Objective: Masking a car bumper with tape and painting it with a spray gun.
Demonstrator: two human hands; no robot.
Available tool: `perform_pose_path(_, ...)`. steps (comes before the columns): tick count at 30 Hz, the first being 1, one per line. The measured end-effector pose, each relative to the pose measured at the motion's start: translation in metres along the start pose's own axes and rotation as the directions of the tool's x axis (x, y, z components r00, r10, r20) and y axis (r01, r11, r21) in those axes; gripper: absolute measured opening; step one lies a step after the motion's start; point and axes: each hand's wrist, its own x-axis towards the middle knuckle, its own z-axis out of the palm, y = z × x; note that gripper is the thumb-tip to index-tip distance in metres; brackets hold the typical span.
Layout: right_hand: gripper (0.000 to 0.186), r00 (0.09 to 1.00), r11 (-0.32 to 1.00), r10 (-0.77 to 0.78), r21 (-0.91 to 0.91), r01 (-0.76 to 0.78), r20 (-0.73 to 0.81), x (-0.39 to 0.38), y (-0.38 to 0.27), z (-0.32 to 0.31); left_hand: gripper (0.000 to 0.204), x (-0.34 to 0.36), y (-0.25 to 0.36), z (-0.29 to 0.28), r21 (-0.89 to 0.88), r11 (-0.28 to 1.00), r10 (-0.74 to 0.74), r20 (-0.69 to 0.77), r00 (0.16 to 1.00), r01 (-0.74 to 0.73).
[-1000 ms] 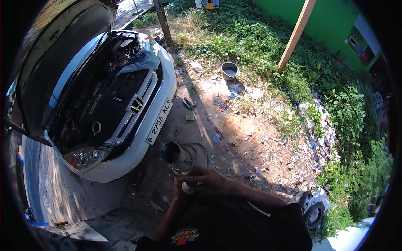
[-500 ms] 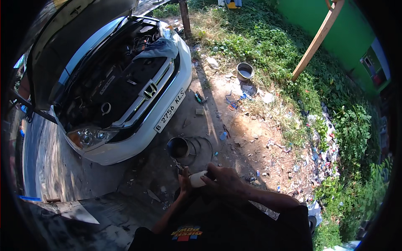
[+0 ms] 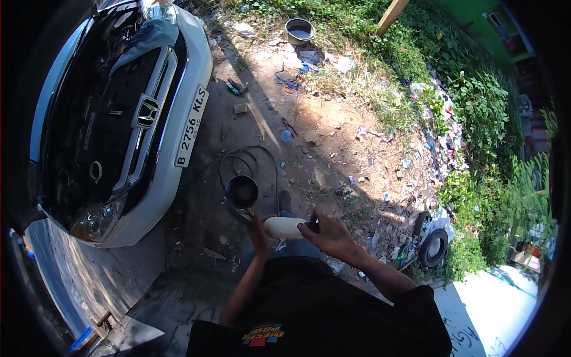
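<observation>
A white cylindrical bottle (image 3: 284, 228) lies nearly level between my hands in front of my body. My left hand (image 3: 258, 233) is closed round its left end. At the other end, my right hand (image 3: 332, 235) has its fingers wrapped on a black cap-like part (image 3: 310, 226). Just beyond my left fingers is a dark round cup (image 3: 242, 191), its mouth facing up; a small metal fitting (image 3: 245, 213) sits between it and my fingers. How that fitting is held is partly hidden by the hand.
To the left stands a white car (image 3: 189, 65) with its engine bay uncovered and a blue cloth (image 3: 146, 41) on its front. A dark hose (image 3: 275, 163) loops over the dirt. Farther off are a bucket (image 3: 300, 31) and litter; tyres (image 3: 433, 248) lie to the right.
The view has swung right and down, so the car sits farther left and the tyres now show. Both hands still hold the bottle, which now lies more level; the cup has kept close to my left hand.
</observation>
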Motion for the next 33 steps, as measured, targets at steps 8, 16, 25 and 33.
perform_pose_path(8, 0.054, 0.897, 0.927, 0.373, 0.143, -0.348, -0.236, 0.149, 0.216, 0.053, 0.039, 0.056, -0.057, -0.035, -0.011, 0.993, -0.117, 0.046, 0.992, 0.118)
perform_pose_path(16, 0.063, 0.71, 0.797, 0.586, 0.118, -0.593, -0.39, 0.388, 0.495, 0.191, 0.039, 0.087, -0.033, -0.035, -0.268, 0.955, -0.132, 0.009, 0.991, 0.129)
perform_pose_path(25, 0.072, 0.58, 0.67, 0.704, 0.112, -0.734, -0.411, 0.516, 0.595, 0.231, 0.06, 0.115, 0.022, -0.062, -0.414, 0.905, -0.106, -0.002, 0.994, 0.096)
perform_pose_path(33, 0.075, 0.539, 0.663, 0.696, 0.139, -0.735, -0.474, 0.5, 0.622, 0.216, 0.062, 0.121, 0.014, -0.068, -0.454, 0.869, -0.172, 0.097, 0.98, 0.197)
